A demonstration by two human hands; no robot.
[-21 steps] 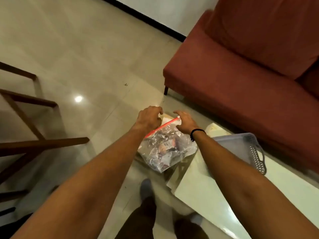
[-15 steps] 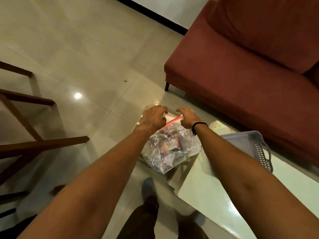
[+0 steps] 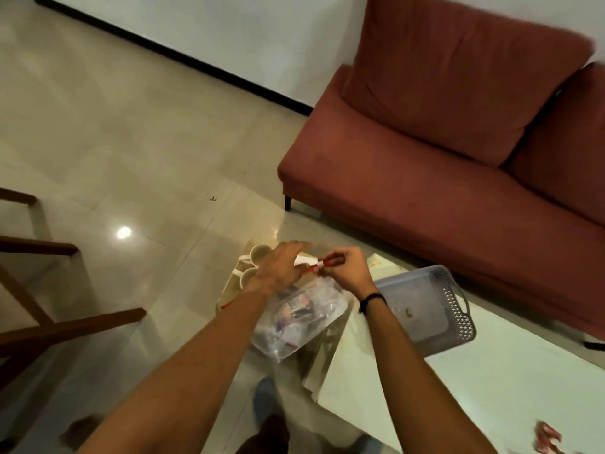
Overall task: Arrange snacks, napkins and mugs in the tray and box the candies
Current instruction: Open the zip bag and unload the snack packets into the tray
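Note:
A clear zip bag (image 3: 301, 317) with a red seal strip holds several wrapped candies and hangs over the table's left end. My right hand (image 3: 347, 270) pinches the red seal at the bag's top. My left hand (image 3: 278, 268) rests against the same top edge, fingers spread forward. Two white mugs (image 3: 252, 263) sit just beyond my left hand, partly hidden by it. A grey plastic tray (image 3: 425, 309) with perforated sides stands on the table to the right of the bag.
The pale glossy table (image 3: 458, 388) runs toward the lower right, with red wrappers (image 3: 550, 440) at its near corner. A red sofa (image 3: 458, 158) stands behind it. Wooden chair frames (image 3: 39, 290) are on the left. My feet (image 3: 265, 401) show below on the tiled floor.
Both hands have closed in on the bag's red seal, and my right hand now pinches it. The camera tilted up, and the mugs have come into sight behind my left hand.

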